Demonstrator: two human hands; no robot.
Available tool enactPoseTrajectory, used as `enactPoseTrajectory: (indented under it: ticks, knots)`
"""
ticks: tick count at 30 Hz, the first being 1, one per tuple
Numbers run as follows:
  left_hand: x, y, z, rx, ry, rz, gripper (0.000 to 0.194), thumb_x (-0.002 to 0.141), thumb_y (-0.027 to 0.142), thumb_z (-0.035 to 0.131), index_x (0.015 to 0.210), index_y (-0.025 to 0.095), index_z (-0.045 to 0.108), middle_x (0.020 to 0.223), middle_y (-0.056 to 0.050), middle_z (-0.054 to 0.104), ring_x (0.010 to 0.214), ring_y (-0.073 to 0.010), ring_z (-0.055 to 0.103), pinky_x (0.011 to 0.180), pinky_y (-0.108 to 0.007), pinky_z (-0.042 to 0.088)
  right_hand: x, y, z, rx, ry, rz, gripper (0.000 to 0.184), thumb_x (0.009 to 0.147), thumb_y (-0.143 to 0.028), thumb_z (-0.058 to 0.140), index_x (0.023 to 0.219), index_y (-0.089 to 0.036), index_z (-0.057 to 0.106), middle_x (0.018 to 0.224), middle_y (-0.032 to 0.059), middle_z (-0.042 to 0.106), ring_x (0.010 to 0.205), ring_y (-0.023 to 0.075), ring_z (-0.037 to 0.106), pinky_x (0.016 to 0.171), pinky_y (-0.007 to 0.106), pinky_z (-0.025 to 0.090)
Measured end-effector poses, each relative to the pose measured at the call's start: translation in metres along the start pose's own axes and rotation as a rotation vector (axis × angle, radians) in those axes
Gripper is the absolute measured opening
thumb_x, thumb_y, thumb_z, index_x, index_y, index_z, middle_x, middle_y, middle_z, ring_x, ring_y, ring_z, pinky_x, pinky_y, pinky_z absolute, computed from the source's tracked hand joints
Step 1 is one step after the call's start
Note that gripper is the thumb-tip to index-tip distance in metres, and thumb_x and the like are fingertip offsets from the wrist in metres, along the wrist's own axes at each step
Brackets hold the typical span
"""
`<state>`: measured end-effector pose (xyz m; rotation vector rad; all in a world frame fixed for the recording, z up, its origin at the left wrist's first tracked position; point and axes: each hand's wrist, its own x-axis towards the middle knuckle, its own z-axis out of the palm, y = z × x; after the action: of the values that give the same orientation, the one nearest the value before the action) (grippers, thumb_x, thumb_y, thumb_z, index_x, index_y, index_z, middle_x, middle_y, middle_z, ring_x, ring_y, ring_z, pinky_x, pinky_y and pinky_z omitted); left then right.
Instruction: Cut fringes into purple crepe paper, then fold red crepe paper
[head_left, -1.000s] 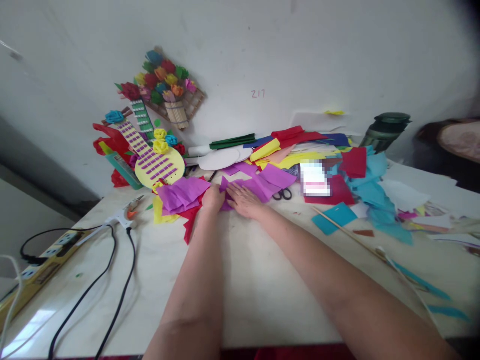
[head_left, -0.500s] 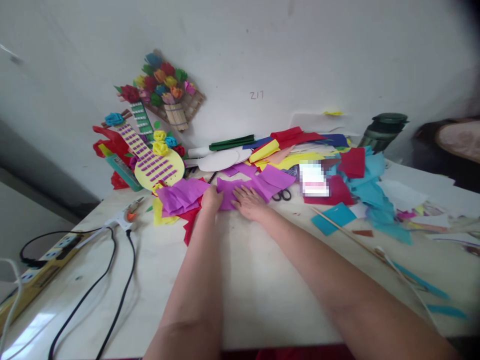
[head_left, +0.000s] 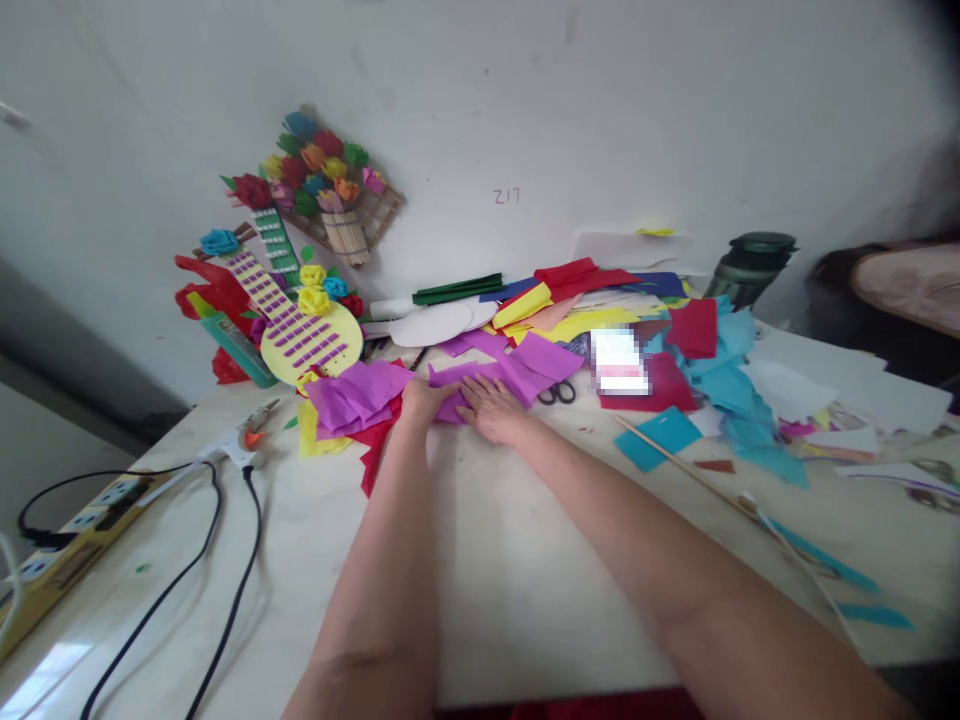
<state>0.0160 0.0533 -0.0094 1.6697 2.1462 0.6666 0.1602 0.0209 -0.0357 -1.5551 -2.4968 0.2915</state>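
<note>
A sheet of purple crepe paper lies under both my hands at the middle of the table. At the sheet's left end, my left hand is closed on the paper, its thumb stretching towards the right hand. My right hand presses down on the sheet, fingers spread and flat. More purple crepe paper is heaped left of the hands, over red paper and yellow paper. Another purple piece sits to the right, partly covering black-handled scissors.
On the left are a glue gun with a black cord, a power strip and a flower-decorated paper guitar. Along the wall lie coloured papers. A wooden stick, blue scraps and a dark bottle are on the right.
My left thumb has slid right across the purple paper, up to the right fingers, and the strip between my hands has bunched narrower. The whole view has shifted slightly.
</note>
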Motion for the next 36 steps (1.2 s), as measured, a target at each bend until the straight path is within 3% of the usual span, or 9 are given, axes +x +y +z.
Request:
enactPoseTrajectory:
  ticks: [7,12,21,31,36]
  knots:
    - [-0.002,0.002,0.002,0.017,-0.065,0.006,0.048,0.057,0.056,0.069,0.075,0.012,0.064,0.075,-0.010,0.067,0.077,-0.0240,0.063,0.060,-0.026,0.047,-0.003,-0.002,-0.003,0.010,0.003,-0.004,0.064,0.091,-0.046,0.019,0.143,-0.009,0.024,0.151,0.0075,0.018,0.139,0.0238,0.008,0.111,0.043,0.004]
    - [-0.003,0.005,0.002,0.061,-0.114,0.028,0.037,0.062,0.046,0.069,0.073,0.011,0.064,0.074,-0.010,0.067,0.071,-0.0216,0.062,0.058,-0.025,0.046,-0.002,0.000,-0.001,0.019,0.013,-0.001,0.066,0.091,-0.047,0.022,0.144,-0.008,0.021,0.150,0.0091,0.019,0.139,0.0238,0.010,0.111,0.043,0.005]
    - [-0.007,0.007,0.004,0.045,-0.016,0.123,0.031,0.068,0.037,0.062,0.089,0.015,0.066,0.089,-0.010,0.068,0.083,-0.0223,0.063,0.071,-0.028,0.047,-0.002,-0.001,-0.002,-0.009,0.025,0.014,0.065,0.090,-0.044,0.023,0.143,-0.005,0.022,0.150,0.0110,0.018,0.139,0.0244,0.010,0.111,0.042,0.007]
    - [-0.020,0.027,0.011,0.065,0.016,-0.021,0.039,0.073,0.030,0.053,0.106,0.010,0.061,0.106,-0.019,0.064,0.098,-0.0294,0.061,0.076,-0.033,0.046,0.004,-0.001,0.000,-0.005,-0.018,0.061,0.068,0.089,-0.047,0.021,0.144,-0.008,0.020,0.151,0.0086,0.016,0.139,0.0229,0.008,0.111,0.043,0.005]
    - [-0.020,0.032,0.012,0.019,-0.060,-0.107,0.048,0.073,0.043,0.054,0.106,0.008,0.060,0.106,-0.021,0.063,0.100,-0.0316,0.060,0.076,-0.036,0.046,0.003,-0.003,-0.003,-0.015,-0.030,0.067,0.068,0.089,-0.046,0.019,0.144,-0.006,0.018,0.151,0.0088,0.015,0.139,0.0227,0.007,0.111,0.042,0.004]
